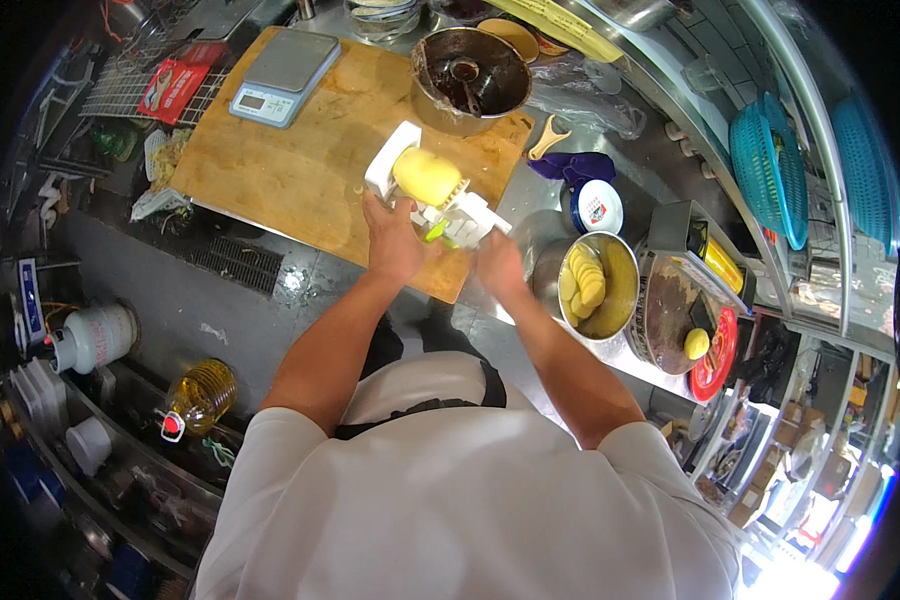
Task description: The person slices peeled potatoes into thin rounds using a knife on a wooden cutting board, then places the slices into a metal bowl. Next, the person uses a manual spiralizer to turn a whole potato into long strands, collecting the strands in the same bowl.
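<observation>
A peeled potato (427, 177) is clamped in a white plastic hand-cranked spiral slicer (469, 217), between its flat end plate and a toothed holder. The slicer rests on a wooden board (307, 172) near its front right edge. My left hand (397, 236) grips the slicer's base on the near side, by a green plastic part. At the slicer's right end, my right hand (501, 262) is closed around the crank end, slightly blurred. Peeled potatoes, several of them cut with rounded ridges, lie in a steel pot (622, 300) to the right of my right hand.
A digital scale (285, 79) sits at the board's far left. Behind the slicer stands a steel pot of dark sauce (471, 45). A peeler (547, 139), a purple cloth (570, 166) and a white-lidded container (598, 206) lie right. Farther right, one potato (696, 343) rests beside a red plate (716, 356).
</observation>
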Motion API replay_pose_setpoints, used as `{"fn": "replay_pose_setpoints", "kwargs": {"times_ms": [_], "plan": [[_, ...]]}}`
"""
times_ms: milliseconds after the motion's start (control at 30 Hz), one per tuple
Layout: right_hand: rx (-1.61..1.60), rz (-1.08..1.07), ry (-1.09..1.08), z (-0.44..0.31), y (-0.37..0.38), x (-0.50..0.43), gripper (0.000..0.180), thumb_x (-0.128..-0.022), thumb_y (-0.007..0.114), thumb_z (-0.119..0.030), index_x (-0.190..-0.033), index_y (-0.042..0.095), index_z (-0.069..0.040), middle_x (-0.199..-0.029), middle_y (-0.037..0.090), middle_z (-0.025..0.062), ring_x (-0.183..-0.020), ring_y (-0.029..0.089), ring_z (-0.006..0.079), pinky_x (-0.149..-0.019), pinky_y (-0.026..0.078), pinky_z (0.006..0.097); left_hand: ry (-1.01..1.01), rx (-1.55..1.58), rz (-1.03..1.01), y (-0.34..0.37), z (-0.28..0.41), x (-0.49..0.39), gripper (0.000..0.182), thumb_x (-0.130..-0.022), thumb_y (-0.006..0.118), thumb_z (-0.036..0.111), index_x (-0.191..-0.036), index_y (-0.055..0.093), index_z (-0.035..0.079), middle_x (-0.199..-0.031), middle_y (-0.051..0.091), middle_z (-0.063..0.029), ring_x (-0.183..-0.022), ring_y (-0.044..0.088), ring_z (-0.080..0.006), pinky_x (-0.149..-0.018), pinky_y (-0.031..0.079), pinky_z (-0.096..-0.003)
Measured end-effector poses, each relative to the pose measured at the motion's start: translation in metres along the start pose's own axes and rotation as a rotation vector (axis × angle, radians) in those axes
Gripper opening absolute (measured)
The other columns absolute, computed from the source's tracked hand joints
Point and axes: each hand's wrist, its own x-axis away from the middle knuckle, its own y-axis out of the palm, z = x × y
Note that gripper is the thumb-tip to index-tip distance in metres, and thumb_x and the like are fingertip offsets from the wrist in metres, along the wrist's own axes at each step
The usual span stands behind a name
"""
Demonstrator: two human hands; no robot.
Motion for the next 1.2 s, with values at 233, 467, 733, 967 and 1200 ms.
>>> {"fn": "replay_pose_setpoints", "kwargs": {"times_ms": [233, 467, 733, 967, 1200], "plan": [[-0.376, -0.219, 0.208, -0.052, -0.072, 0.052, 0.032, -0.110, 0.062, -0.028, -0.100, 0.066, 0.001, -0.076, 0.073, 0.0133, -0.062, 0.069, 0.0278, -0.062, 0.055, 0.0413, 0.075, 0.018, 0.014, 0.002, -0.008, -0.001, 0.074, -0.063, 0.102, 0.023, -0.121, 0.062, 0.002, -0.158, 0.022, -0.0427, -0.148, 0.029, -0.0584, -0.122, 0.037, -0.0542], [-0.392, 0.130, 0.032, -0.016, -0.071, -0.039, 0.032, -0.114, 0.059, -0.028, -0.098, 0.069, -0.002, -0.073, 0.067, 0.0068, -0.056, 0.062, 0.0141, -0.053, 0.048, 0.0313, 0.061, 0.026, 0.020, 0.002, -0.006, 0.001, 0.076, -0.063, 0.101, 0.025, -0.123, 0.062, 0.001, -0.157, 0.022, -0.0431, -0.147, 0.028, -0.0602, -0.122, 0.036, -0.0572], [-0.765, -0.117, 0.234, -0.014, 0.003, 0.057, 0.032, -0.116, 0.047, -0.022, -0.098, 0.061, -0.001, -0.079, 0.072, 0.0146, -0.057, 0.066, 0.0205, -0.055, 0.056, 0.0330, 0.074, 0.001, 0.039, -0.001, -0.005, 0.002, 0.074, -0.065, 0.099, 0.023, -0.125, 0.062, 0.000, -0.153, 0.025, -0.0413, -0.144, 0.032, -0.0588, -0.119, 0.039, -0.0570], [-0.258, -0.016, -0.102, -0.031, -0.094, 0.010, 0.033, -0.118, 0.052, -0.031, -0.101, 0.061, -0.004, -0.075, 0.064, 0.0074, -0.052, 0.057, 0.0115, -0.045, 0.046, 0.0290, 0.082, -0.014, 0.045, 0.000, -0.009, 0.003, 0.067, -0.065, 0.097, 0.025, -0.119, 0.064, 0.004, -0.149, 0.030, -0.0393, -0.143, 0.031, -0.0600, -0.117, 0.038, -0.0600], [-0.478, 0.078, 0.174, 0.018, -0.026, -0.041, 0.027, -0.113, 0.051, -0.016, -0.131, 0.060, 0.002, -0.081, 0.068, 0.0106, -0.059, 0.063, 0.0153, -0.054, 0.051, 0.0285, 0.061, 0.074, 0.057, -0.003, -0.009, 0.005, 0.064, -0.068, 0.095, 0.025, -0.120, 0.064, 0.004, -0.146, 0.033, -0.0361, -0.141, 0.033, -0.0585, -0.117, 0.039, -0.0598]]}}
